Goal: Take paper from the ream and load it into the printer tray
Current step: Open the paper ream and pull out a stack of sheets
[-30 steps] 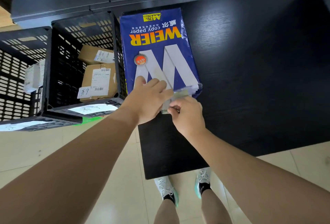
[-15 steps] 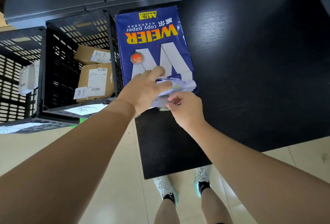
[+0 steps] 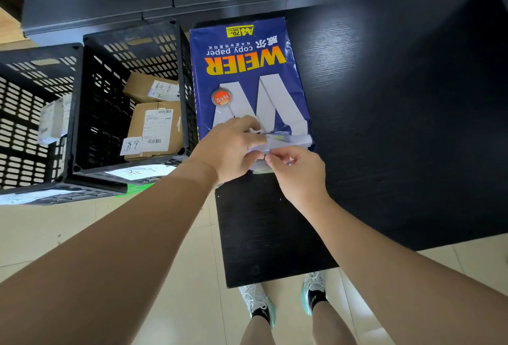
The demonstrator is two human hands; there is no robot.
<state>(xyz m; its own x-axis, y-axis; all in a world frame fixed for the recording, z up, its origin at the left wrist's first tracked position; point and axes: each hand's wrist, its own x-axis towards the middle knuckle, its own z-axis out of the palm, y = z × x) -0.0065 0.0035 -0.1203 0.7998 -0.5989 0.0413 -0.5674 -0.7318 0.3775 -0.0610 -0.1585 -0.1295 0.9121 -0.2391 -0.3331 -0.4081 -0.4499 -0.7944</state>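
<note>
One blue paper-wrapped ream of copy paper (image 3: 247, 75) lies on the black wood-grain tabletop (image 3: 398, 97), its torn near end partly hidden by two hands. The left hand (image 3: 229, 149) grips the wrapper's edge; the right hand (image 3: 297, 173) pinches white sheets (image 3: 294, 142). Two black plastic crates (image 3: 101, 97) stand left, one cut off.

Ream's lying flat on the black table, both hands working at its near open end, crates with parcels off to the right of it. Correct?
Not quite: in the head view the black crates with parcels stand to the left of the ream, not the right. The rest holds: the ream lies flat on the black table, with the left hand and right hand at its near open end.
</note>
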